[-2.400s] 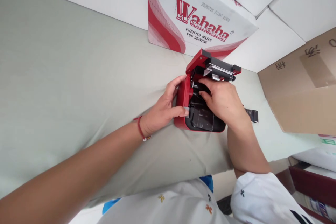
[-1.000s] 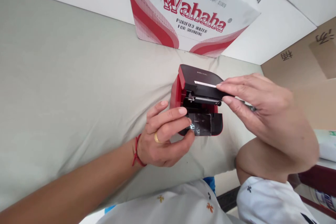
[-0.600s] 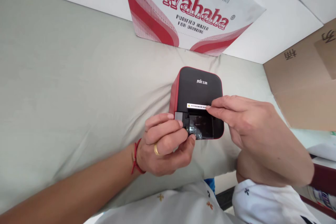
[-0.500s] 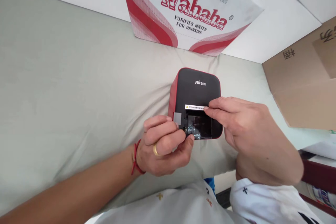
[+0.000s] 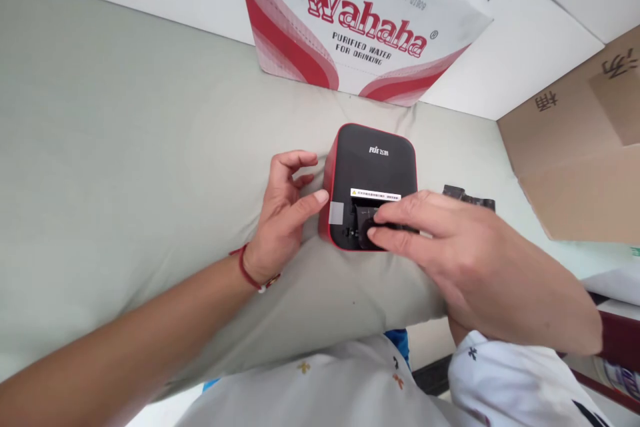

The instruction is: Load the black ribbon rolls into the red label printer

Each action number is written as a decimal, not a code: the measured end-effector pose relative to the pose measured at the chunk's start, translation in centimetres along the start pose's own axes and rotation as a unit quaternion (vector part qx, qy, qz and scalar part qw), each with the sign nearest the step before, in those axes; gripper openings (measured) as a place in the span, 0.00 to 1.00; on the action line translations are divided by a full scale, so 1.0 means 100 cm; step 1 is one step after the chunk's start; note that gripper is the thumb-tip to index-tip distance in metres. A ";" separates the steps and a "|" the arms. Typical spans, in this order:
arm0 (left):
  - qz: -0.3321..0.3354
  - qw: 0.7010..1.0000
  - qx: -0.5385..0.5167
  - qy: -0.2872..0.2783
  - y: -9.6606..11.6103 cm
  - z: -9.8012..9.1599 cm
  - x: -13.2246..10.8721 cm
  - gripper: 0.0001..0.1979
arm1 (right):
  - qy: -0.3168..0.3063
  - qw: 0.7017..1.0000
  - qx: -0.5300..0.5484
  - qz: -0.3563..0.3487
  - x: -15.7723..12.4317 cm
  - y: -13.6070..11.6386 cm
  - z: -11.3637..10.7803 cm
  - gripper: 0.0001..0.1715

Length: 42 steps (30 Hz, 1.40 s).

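One pale cloth point(image 5: 150, 113) spreads beneath the fingers point(image 5: 410, 210), with a white box point(image 5: 365, 20) beyond them and a brown box point(image 5: 580, 173) to their right. The printer point(image 5: 377, 170) sits between the left hand point(image 5: 280, 217), its fingers parted and thumb at the red side, and the right hand point(image 5: 460, 247), whose fingertips touch black film point(image 5: 365, 217); whether they pinch it, I cannot tell. A label point(image 5: 375, 195) runs just beyond those tips.

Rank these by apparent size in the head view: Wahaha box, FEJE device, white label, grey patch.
1. Wahaha box, cut off at the top edge
2. FEJE device
3. White label and grey patch: too close to rank; label longer, patch taller
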<state>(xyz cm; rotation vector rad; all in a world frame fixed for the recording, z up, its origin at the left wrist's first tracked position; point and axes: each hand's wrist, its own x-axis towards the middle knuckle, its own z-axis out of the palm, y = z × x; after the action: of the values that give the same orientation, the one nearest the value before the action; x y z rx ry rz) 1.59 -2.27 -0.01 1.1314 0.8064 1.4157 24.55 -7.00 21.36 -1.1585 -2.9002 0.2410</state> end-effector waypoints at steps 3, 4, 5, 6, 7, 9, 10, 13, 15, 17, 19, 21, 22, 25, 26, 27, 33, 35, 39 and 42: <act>-0.060 0.995 -0.056 -0.060 -0.003 -0.003 0.005 0.40 | -0.025 0.999 0.006 -0.038 -0.007 -0.005 0.000 0.27; -0.070 0.992 -0.069 -0.081 -0.003 -0.003 0.006 0.43 | -0.030 0.999 0.000 -0.040 -0.009 -0.006 0.000 0.27; -0.076 0.989 -0.079 -0.098 -0.002 -0.003 0.006 0.45 | -0.033 0.999 -0.006 -0.040 -0.010 -0.006 0.001 0.26; -0.080 0.987 -0.087 -0.112 -0.002 -0.004 0.006 0.47 | -0.034 0.999 -0.012 -0.039 -0.011 -0.006 0.001 0.26; -0.081 0.985 -0.093 -0.124 -0.001 -0.004 0.006 0.49 | -0.034 0.999 -0.016 -0.039 -0.012 -0.007 0.001 0.25; -0.078 0.981 -0.101 -0.146 0.000 -0.006 0.007 0.53 | -0.034 0.998 -0.023 -0.041 -0.013 -0.007 0.000 0.25; -0.078 0.979 -0.104 -0.156 0.000 -0.007 0.008 0.55 | -0.035 0.998 -0.026 -0.042 -0.013 -0.007 -0.001 0.25; -0.093 0.975 -0.111 -0.168 0.002 -0.010 0.011 0.59 | -0.038 0.998 -0.035 -0.038 -0.013 -0.006 -0.003 0.25; -0.112 0.972 -0.118 -0.168 0.004 -0.012 0.012 0.60 | -0.035 0.998 -0.035 -0.037 -0.013 -0.005 -0.003 0.24; -0.131 0.968 -0.132 -0.167 0.005 -0.012 0.012 0.60 | -0.030 0.998 -0.031 -0.039 -0.012 -0.005 -0.002 0.23; -0.144 0.964 -0.151 -0.165 0.006 -0.011 0.013 0.59 | -0.032 0.998 -0.031 -0.040 -0.012 -0.004 -0.002 0.23; -0.152 0.961 -0.166 -0.160 0.007 -0.008 0.013 0.59 | -0.034 0.998 -0.032 -0.038 -0.011 -0.004 -0.001 0.24; -0.156 0.960 -0.172 -0.157 0.008 -0.006 0.013 0.59 | -0.036 0.998 -0.033 -0.036 -0.010 -0.004 -0.001 0.24; -0.160 0.958 -0.186 -0.149 0.011 0.000 0.015 0.57 | -0.034 0.998 -0.029 -0.035 -0.008 -0.005 0.000 0.25; -0.160 0.957 -0.190 -0.149 0.013 0.002 0.015 0.56 | -0.029 0.999 -0.028 -0.035 -0.007 -0.004 0.001 0.25; -0.158 0.957 -0.194 -0.148 0.014 0.004 0.015 0.55 | -0.024 0.999 -0.026 -0.033 -0.006 -0.004 0.002 0.25; -0.145 0.958 -0.200 -0.145 0.014 0.009 0.014 0.50 | 0.001 1.000 -0.011 -0.017 0.001 -0.005 0.003 0.25; -0.139 0.960 -0.187 -0.152 0.010 0.007 0.013 0.48 | 0.011 1.000 -0.005 0.000 0.002 -0.005 0.003 0.27; -0.126 0.966 -0.153 -0.169 0.001 0.002 0.011 0.45 | 0.026 0.997 -0.026 0.062 0.008 0.007 0.008 0.22; -0.114 0.969 -0.140 -0.172 -0.002 -0.001 0.011 0.45 | -0.042 0.995 -0.023 0.086 0.013 0.024 0.014 0.17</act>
<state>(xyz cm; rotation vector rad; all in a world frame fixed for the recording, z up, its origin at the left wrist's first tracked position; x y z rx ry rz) 1.65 -1.16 -0.04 0.9939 0.4557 1.0639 25.11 -4.59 19.55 -1.4410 -2.8922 0.2322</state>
